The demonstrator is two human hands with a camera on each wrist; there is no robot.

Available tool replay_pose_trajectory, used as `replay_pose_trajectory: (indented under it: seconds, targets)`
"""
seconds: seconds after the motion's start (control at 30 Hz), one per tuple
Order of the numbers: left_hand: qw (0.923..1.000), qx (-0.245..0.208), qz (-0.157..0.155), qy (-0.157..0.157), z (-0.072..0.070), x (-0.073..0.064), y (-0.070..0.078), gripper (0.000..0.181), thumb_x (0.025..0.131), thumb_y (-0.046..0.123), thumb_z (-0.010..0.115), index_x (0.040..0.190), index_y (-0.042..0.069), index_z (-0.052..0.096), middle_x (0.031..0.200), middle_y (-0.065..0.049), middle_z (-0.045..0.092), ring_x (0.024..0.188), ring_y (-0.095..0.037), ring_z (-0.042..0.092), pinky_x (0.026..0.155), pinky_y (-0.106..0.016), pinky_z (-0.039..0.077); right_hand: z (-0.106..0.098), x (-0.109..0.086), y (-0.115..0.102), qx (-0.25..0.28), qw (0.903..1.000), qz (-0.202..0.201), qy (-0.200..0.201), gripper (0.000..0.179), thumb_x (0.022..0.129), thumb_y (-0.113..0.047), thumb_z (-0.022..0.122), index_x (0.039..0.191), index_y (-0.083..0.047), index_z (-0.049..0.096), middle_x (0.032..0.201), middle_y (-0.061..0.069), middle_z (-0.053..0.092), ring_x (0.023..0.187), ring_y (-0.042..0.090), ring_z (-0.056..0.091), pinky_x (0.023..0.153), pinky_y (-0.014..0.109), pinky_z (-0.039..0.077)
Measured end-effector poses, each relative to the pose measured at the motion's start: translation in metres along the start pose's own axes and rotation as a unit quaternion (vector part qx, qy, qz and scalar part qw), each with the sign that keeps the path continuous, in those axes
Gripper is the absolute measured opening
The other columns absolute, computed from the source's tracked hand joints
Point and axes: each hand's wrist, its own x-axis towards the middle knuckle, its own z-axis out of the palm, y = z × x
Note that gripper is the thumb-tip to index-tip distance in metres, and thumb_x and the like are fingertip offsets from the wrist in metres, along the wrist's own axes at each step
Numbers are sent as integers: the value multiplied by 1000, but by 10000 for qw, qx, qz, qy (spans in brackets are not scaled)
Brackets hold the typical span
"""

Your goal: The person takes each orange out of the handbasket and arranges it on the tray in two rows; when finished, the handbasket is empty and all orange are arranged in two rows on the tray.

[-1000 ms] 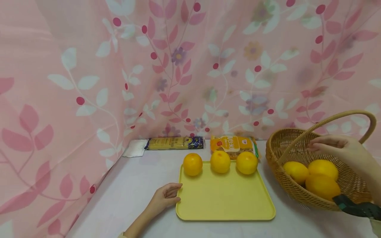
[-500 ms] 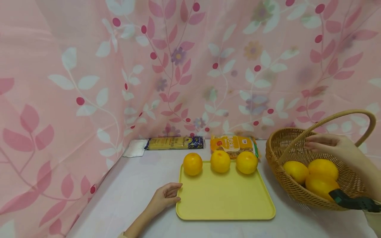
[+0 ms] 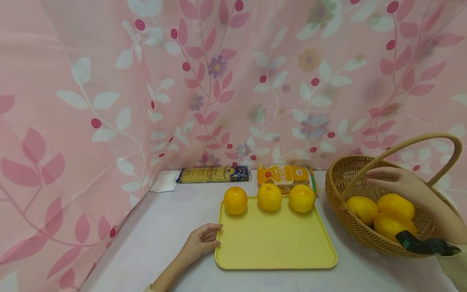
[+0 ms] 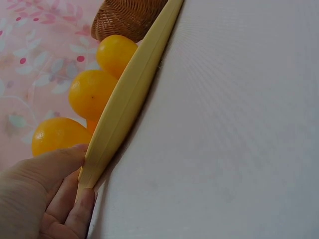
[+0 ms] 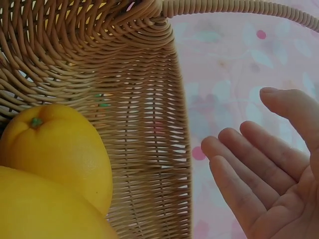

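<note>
Oranges (image 3: 395, 206) in the basket (image 3: 348, 233) are likely firm and heavy and best cupped round their sides, while the tray (image 3: 277, 247) is pinched by the left hand (image 3: 200, 241), nothing by the loose right hand (image 3: 400, 182).

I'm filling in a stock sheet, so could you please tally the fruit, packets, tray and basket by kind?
Fruit: 6 (3 on the tray, 3 visible in the basket)
Packets: 2
Tray: 1
Basket: 1
Total: 10

A beige sleeve (image 3: 455, 265) and curved black wrist mount (image 3: 423, 245) show at lower right. A beige cuff (image 3: 148, 288) shows bottom left.
</note>
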Motion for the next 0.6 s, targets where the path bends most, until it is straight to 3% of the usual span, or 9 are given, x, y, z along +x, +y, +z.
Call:
replay_pose_trajectory:
  seconds: [0.27,0.43,0.6]
  targets:
    - [9999,-104,-62,-12,1,-1,0,44,79,1,67,119,-8,50,122,-23,49,114,-31,45,91,-30,42,4,8,7,-186,9997,-66,150,35,88,-28,59,114,-4,57,105,12,61,83,-13,45,67,23,47]
    - [9999,-23,-132,-12,1,-1,0,44,79,4,68,118,-5,52,121,-20,51,113,-29,46,90,-28,42,12,11,15,-137,9995,-266,99,29,87,-23,60,108,-3,60,97,6,64,82,-11,49,67,19,46]
    - [9999,-4,-151,27,0,0,1,44,78,5,68,118,-5,52,121,-20,51,113,-28,47,90,-28,42,17,17,19,-268,9989,-375,-4,28,87,-24,60,106,-3,61,96,7,64,84,-1,53,72,32,49]
